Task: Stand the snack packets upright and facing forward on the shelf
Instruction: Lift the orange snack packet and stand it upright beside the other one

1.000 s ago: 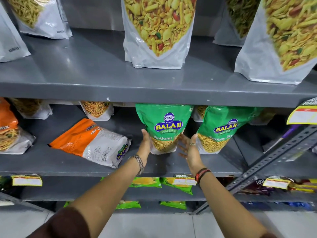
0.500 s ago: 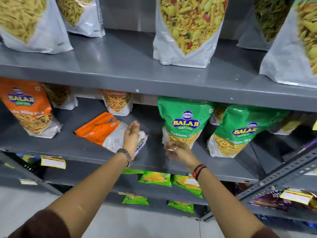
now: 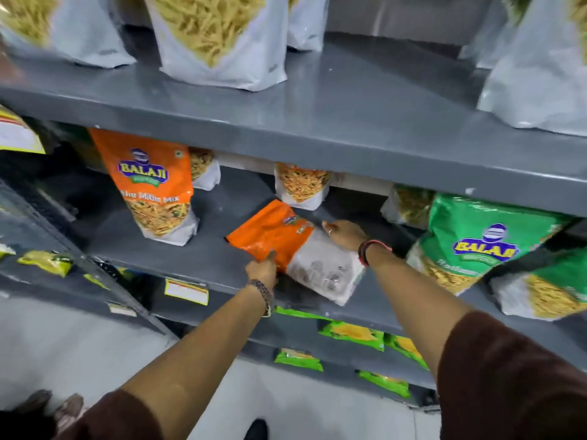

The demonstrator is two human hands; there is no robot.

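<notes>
An orange and white snack packet (image 3: 279, 238) lies flat, back side up, on the middle grey shelf (image 3: 197, 255). My left hand (image 3: 263, 268) grips its near edge from below. My right hand (image 3: 344, 231) holds its far right side. To the left stands an upright orange Balaji packet (image 3: 152, 185) facing forward. On the right stands a green Balaji packet (image 3: 476, 242), also upright and facing forward, with a second green packet (image 3: 552, 287) partly cut off beside it.
Smaller packets (image 3: 301, 188) stand at the back of the middle shelf. Large white pouches (image 3: 219, 39) line the upper shelf (image 3: 365, 122). Green packets (image 3: 352, 333) and a price label (image 3: 186, 292) sit below. Slanted shelf rails (image 3: 79, 249) stand at left.
Both hands left the green packet and moved left to the lying orange packet, closing on its two sides. The view swung left.
</notes>
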